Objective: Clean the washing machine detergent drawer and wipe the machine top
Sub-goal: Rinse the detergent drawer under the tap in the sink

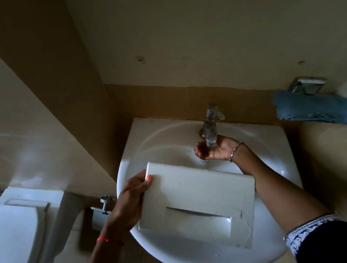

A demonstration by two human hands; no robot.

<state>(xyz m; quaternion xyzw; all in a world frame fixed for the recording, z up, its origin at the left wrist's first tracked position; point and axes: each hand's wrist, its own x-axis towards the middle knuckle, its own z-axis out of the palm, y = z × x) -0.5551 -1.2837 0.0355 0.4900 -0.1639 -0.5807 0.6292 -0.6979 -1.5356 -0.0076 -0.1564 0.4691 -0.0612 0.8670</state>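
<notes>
Thumb and fingers of the left hand (pixel 131 199) grasp the left edge of a white rectangular plastic detergent drawer (pixel 199 203), the orange-painted thumbnail lying on its front panel. A thin red thread (pixel 109 240) circles that wrist. The drawer is at the centre of the frame, tilted, with its front panel and recessed handle slot facing up. It is held over the bowl of a white oval ceramic washbasin (pixel 158 143).

The right hand (pixel 214 150) reaches past the far edge of the drawer. It is palm up and loosely cupped, right under the spout of a chrome metal tap (pixel 210 124), and grasps nothing. Whether the fingertips touch the spout cannot be told. A beaded metal bracelet (pixel 236 150) sits on the right wrist. Lower right, the forearm runs into a dark sleeve with a white patterned cuff (pixel 312 226).

At the upper right, a folded blue cloth (pixel 317 109) lies on the beige ledge beside the basin, just below a chrome wall fitting (pixel 307 84). At the left edge is a white toilet with its lid shut (pixel 6 242). A grey metal pipe valve (pixel 102 207) shows between the toilet and the basin.
</notes>
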